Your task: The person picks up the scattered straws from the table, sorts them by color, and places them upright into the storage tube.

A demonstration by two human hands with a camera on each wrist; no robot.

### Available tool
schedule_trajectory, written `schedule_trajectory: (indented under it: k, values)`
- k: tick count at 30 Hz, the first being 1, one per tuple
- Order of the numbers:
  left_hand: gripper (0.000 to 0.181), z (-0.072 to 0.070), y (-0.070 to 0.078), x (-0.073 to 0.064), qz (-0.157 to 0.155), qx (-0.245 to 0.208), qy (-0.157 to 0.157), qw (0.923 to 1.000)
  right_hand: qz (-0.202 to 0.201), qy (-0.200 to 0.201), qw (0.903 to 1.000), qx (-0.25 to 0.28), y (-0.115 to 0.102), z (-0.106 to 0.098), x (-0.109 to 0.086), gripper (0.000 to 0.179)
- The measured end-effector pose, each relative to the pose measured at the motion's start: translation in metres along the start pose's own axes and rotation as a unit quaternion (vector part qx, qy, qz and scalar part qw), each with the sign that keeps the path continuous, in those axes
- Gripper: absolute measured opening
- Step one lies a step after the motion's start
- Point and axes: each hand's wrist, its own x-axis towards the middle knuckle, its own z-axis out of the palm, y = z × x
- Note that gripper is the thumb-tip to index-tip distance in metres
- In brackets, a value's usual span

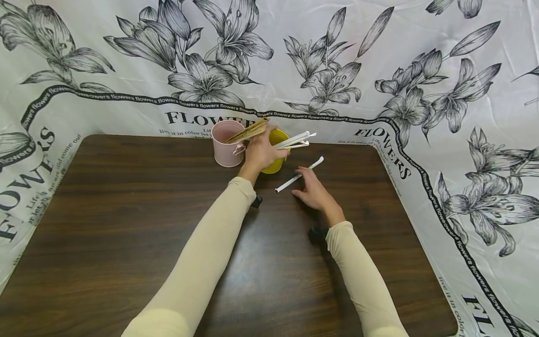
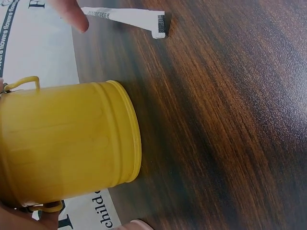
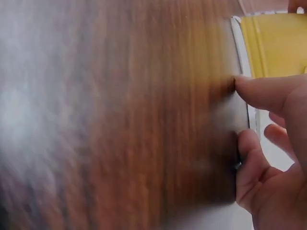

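Observation:
A yellow metal bucket (image 1: 273, 164) stands near the table's back edge, and my left hand (image 1: 260, 152) grips it around the top. Several white paper-wrapped straws (image 1: 294, 140) lean out of it to the right. In the left wrist view the bucket's side (image 2: 67, 139) and small handle loops show. One wrapped straw (image 1: 284, 185) lies in front of the bucket, slanting up to the right. My right hand (image 1: 313, 191) is at this straw, fingers over its middle, thumb apart from the fingertips. In the right wrist view the straw (image 3: 241, 45) runs behind the thumb and fingertip.
Left of the yellow bucket stands a pink bucket (image 1: 227, 152), with brown paper-wrapped sticks (image 1: 248, 132) leaning out to the right. The dark wooden table (image 1: 147, 224) ends just behind the buckets at a white flower-printed cloth (image 1: 269, 61).

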Motion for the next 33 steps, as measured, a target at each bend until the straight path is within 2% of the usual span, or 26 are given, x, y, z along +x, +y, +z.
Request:
schedule_trajectory:
  k: [8, 11, 17, 23, 28, 31, 33]
  values:
    - [0.092, -0.001, 0.0, 0.0, -0.003, 0.003, -0.01, 0.9999, 0.008, 0.011, 0.9997, -0.022, -0.003, 0.01, -0.004, 0.052]
    - [0.091, 0.0, 0.0, 0.0, -0.004, -0.003, -0.011, 0.9999, 0.022, 0.011, 0.9996, -0.015, -0.005, 0.012, -0.008, 0.039]
    - [0.09, 0.001, -0.002, 0.0, 0.0, -0.007, -0.005, 1.0, 0.01, 0.01, 0.9994, -0.03, -0.009, 0.015, -0.015, 0.014]
    - [0.091, 0.002, -0.002, 0.0, -0.001, -0.009, -0.005, 0.9999, -0.014, -0.026, 0.9986, -0.044, -0.009, 0.012, -0.025, 0.01]
    - [0.091, 0.004, -0.001, 0.0, 0.006, -0.011, -0.006, 0.9999, -0.027, -0.053, 0.9981, -0.018, -0.006, 0.005, -0.034, 0.006]
    - [0.092, 0.003, -0.001, 0.0, 0.002, -0.006, -0.007, 1.0, -0.026, -0.049, 0.9984, 0.01, -0.009, 0.001, -0.036, 0.007]
    - [0.092, 0.001, -0.001, 0.0, -0.001, -0.004, -0.006, 1.0, -0.021, -0.032, 0.9987, 0.034, -0.014, -0.001, -0.036, 0.008]
